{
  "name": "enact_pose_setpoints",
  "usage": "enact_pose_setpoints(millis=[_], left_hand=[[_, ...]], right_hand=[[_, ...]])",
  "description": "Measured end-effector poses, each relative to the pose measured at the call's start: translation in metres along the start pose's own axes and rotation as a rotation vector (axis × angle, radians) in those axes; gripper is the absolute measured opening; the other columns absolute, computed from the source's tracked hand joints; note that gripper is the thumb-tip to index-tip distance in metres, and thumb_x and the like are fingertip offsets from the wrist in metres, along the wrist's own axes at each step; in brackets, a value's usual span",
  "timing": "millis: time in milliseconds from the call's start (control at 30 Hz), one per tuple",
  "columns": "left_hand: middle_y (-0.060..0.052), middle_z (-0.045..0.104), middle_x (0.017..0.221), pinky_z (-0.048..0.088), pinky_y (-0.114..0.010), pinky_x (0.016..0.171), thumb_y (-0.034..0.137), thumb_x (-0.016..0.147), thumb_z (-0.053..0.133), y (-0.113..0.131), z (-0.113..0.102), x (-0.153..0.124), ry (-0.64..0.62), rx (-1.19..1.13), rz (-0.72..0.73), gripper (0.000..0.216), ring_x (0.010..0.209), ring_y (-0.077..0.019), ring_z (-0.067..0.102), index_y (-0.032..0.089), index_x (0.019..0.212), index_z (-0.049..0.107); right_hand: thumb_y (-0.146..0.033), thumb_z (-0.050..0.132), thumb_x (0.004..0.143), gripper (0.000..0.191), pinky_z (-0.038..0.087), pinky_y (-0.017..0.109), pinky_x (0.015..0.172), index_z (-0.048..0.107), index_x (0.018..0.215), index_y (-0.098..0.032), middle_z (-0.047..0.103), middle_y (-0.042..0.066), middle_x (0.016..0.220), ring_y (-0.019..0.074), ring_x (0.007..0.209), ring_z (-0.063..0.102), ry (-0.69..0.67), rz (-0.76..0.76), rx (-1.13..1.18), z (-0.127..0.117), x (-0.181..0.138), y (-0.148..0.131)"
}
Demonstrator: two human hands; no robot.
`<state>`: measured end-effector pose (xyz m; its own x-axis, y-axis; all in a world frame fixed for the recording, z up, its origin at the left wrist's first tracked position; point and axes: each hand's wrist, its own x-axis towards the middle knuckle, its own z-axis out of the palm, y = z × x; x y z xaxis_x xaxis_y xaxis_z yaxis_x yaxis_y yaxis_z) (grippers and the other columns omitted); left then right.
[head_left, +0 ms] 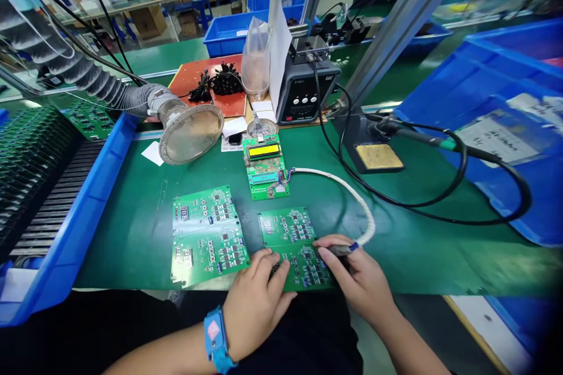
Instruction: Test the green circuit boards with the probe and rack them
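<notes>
- The left hand (255, 299), a blue wrist strap (216, 334) on its wrist, lies half open with fingers spread flat on the near-left corner of the near right-hand circuit board (308, 269), pinning it to the green mat (132, 234); it grips nothing.
- The right hand (358, 281) is curled around a small grey probe plug (341, 249), pinched between thumb and forefinger at the board's right edge.
- From the plug a white braided cable (352, 193) curves far and left to the tester board (266, 167) with its yellow display.
- Judged from this, doing it well means keeping the board flat under the left fingers and holding the plug square to the board's edge, the cable slack, not tugging.
- A 2nd panel of 2 boards (206, 234) lies just to the left, apart from the hands.
- Farther off: a fume extractor funnel (189, 132) on the left, a soldering station (308, 91) in the middle, its iron stand (373, 152) to the right.
- Blue bins (484, 88) flank the right side; a rack of boards (35, 176) sits on the left.
</notes>
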<state>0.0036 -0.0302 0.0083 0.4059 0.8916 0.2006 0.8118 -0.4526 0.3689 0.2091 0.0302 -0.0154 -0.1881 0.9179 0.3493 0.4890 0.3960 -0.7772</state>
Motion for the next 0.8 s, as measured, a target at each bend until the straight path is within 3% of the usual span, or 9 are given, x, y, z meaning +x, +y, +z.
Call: enact_pose_setpoints(millis=[233, 333, 433, 500, 600, 667, 800], left_hand=[[-0.012, 0.062, 0.108, 0.058, -0.046, 0.085, 0.017, 0.078, 0.075, 0.007, -0.009, 0.003, -0.001, 0.023, 0.009, 0.035, 0.108, -0.0336, 0.058, 0.014, 0.11, 0.059], [-0.012, 0.06, 0.108, 0.058, -0.045, 0.087, 0.013, 0.078, 0.074, 0.015, -0.016, 0.005, 0.007, 0.013, 0.025, 0.027, 0.11, -0.0339, 0.057, 0.013, 0.102, 0.062], [-0.011, 0.059, 0.11, 0.057, -0.043, 0.089, 0.012, 0.082, 0.068, 0.02, -0.036, 0.005, -0.009, -0.038, 0.06, 0.014, 0.114, -0.0321, 0.055, 0.015, 0.095, 0.062], [-0.009, 0.059, 0.111, 0.056, -0.04, 0.09, 0.017, 0.089, 0.06, 0.018, -0.059, 0.001, -0.024, -0.109, 0.08, 0.004, 0.115, -0.0285, 0.054, 0.018, 0.093, 0.062], [-0.008, 0.056, 0.112, 0.053, -0.038, 0.094, 0.024, 0.096, 0.05, 0.002, -0.099, -0.01, 0.041, -0.138, 0.086, 0.012, 0.118, -0.0252, 0.05, 0.021, 0.096, 0.062], [-0.008, 0.053, 0.115, 0.05, -0.04, 0.097, 0.024, 0.095, 0.055, -0.015, -0.119, -0.019, 0.073, -0.07, 0.064, 0.009, 0.121, -0.0254, 0.047, 0.023, 0.099, 0.062], [-0.007, 0.051, 0.117, 0.048, -0.04, 0.097, 0.021, 0.09, 0.062, -0.048, -0.134, -0.03, 0.088, 0.023, 0.063, 0.011, 0.119, -0.025, 0.047, 0.025, 0.101, 0.061]], right_hand=[[-0.031, 0.059, 0.087, 0.012, 0.054, 0.029, 0.071, 0.066, 0.086, -0.021, 0.07, 0.005, 0.083, 0.0184, 0.078, 0.067, 0.025, 0.185, 0.152, -0.004, 0.002, -0.008], [-0.037, 0.061, 0.086, 0.018, 0.055, 0.029, 0.064, 0.066, 0.089, -0.02, 0.071, 0.005, 0.084, 0.0171, 0.07, 0.066, 0.135, 0.318, 0.328, -0.006, 0.009, -0.003], [-0.043, 0.063, 0.084, 0.024, 0.055, 0.03, 0.062, 0.064, 0.094, -0.021, 0.072, 0.006, 0.088, 0.0154, 0.065, 0.063, 0.239, 0.397, 0.426, -0.005, 0.026, 0.006], [-0.047, 0.065, 0.081, 0.029, 0.055, 0.031, 0.063, 0.064, 0.093, -0.02, 0.072, 0.006, 0.088, 0.0155, 0.066, 0.063, 0.224, 0.419, 0.435, -0.002, 0.04, 0.007], [-0.052, 0.066, 0.077, 0.036, 0.056, 0.032, 0.064, 0.063, 0.092, -0.019, 0.072, 0.007, 0.088, 0.0155, 0.066, 0.063, 0.165, 0.415, 0.426, 0.003, 0.056, 0.003], [-0.055, 0.066, 0.076, 0.04, 0.056, 0.032, 0.064, 0.063, 0.092, -0.019, 0.072, 0.008, 0.088, 0.0157, 0.066, 0.064, 0.14, 0.406, 0.41, 0.006, 0.061, 0.001], [-0.057, 0.064, 0.076, 0.043, 0.055, 0.034, 0.066, 0.065, 0.092, -0.018, 0.073, 0.008, 0.085, 0.0177, 0.068, 0.065, 0.063, 0.409, 0.315, 0.012, 0.061, 0.003]])
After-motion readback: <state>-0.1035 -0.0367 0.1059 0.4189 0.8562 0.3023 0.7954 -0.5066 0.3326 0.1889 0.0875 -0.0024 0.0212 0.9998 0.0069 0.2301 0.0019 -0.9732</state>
